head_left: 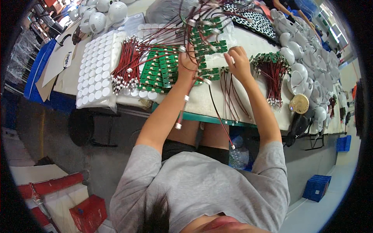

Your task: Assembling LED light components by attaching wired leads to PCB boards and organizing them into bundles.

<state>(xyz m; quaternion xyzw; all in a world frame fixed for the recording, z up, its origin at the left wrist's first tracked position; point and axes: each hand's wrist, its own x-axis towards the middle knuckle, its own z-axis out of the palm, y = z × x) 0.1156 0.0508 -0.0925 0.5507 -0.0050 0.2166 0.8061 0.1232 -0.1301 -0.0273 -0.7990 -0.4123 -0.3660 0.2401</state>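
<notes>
My left hand [187,65] is closed around a loose bundle of red-and-black wires [189,43] with white connectors. Some wire ends fan out above it, and others hang past the table's front edge. Beside it are green circuit boards in panels [211,47], partly covered by the wires. My right hand [238,64] is raised just right of these boards, its fingers curled together. A small white piece shows at its fingertips; I cannot tell what it is. Below that hand, several separate wires [231,97] lie on the table. More green board panels [158,70] lie left of my left hand.
At the left, white round discs [95,72] stand in rows beside a heap of red wires [130,62]. Wired boards [272,73] are piled at the right, near a gold round fan [299,103] and many white plastic housings [311,58]. A black perforated tray [252,21] lies behind.
</notes>
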